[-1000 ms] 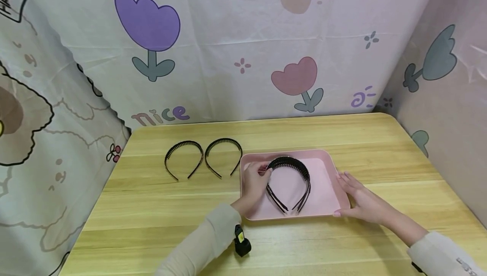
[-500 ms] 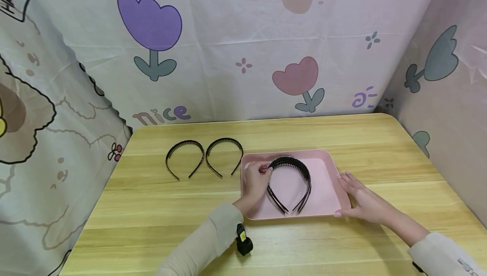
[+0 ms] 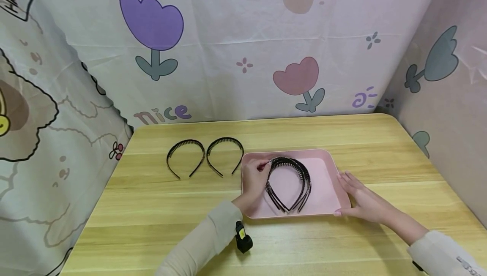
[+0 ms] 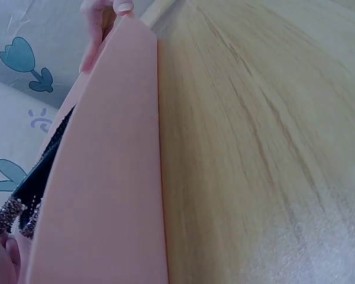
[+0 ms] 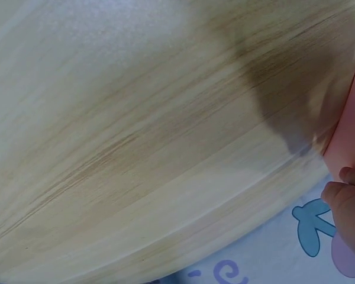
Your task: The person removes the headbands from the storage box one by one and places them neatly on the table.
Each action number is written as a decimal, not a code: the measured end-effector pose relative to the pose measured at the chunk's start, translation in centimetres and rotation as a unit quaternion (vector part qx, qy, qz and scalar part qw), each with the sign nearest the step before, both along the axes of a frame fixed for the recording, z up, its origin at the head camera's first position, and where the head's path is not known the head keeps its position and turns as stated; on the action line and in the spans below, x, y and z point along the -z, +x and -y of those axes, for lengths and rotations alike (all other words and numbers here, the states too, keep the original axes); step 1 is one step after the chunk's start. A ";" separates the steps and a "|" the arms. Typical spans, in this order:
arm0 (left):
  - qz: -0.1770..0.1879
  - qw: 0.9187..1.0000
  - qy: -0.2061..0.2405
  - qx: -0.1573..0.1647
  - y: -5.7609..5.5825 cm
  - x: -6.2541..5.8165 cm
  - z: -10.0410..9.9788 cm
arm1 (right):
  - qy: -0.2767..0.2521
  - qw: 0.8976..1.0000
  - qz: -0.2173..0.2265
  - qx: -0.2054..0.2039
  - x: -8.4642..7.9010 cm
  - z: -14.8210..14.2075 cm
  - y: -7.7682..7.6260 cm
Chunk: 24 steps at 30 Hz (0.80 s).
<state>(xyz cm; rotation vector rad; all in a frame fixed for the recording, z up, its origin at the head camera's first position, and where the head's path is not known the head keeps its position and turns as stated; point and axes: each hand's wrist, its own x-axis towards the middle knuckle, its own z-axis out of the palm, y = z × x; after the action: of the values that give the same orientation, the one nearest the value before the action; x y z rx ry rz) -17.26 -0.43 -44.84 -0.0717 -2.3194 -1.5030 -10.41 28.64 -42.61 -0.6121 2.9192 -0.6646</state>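
In the head view, a pink tray [image 3: 323,183] holds several black toothed headbands [image 3: 302,174], overlapping one another with their ends toward the near side. My left hand [image 3: 255,178] reaches over the tray's left wall and pinches the left side of one headband [image 3: 274,162] between thumb and fingers. In the left wrist view, the tray's pink wall [image 4: 106,165] hides most of that grip, while glittery headband parts [image 4: 10,214] show at the left. My right hand [image 3: 361,202] rests at the tray's right edge, fingers fairly straight along the wall and thumb near the front corner.
Two more black headbands, one farther left [image 3: 185,141] and one beside the tray [image 3: 225,139], lie side by side on the wooden table [image 3: 160,221]. A patterned cloth [image 3: 217,56] hangs behind the table and along both sides.
The headband in my left hand has shifted slightly left, spreading apart from the others in the tray. My right hand stays at the tray's edge.
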 end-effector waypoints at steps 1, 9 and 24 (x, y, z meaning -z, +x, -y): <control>-0.001 1.000 0.000 -0.001 0.0 -0.1 0.0 | 0.000 1.000 0.001 -0.001 0.0 0.0 0.0; 0.010 0.999 0.034 -0.021 -0.2 -0.6 0.4 | -0.004 1.000 -0.013 -0.009 0.3 -0.1 0.1; 0.002 0.999 0.044 -0.018 -0.1 -1.8 3.2 | -0.006 0.999 -0.033 -0.024 0.5 -0.1 0.3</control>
<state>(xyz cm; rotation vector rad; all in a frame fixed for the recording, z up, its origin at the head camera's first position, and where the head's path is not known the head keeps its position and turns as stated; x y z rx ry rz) -17.39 -3.64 -43.05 -0.0028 -2.2418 -1.5859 -10.07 28.79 -43.14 -0.7158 2.9523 -0.6695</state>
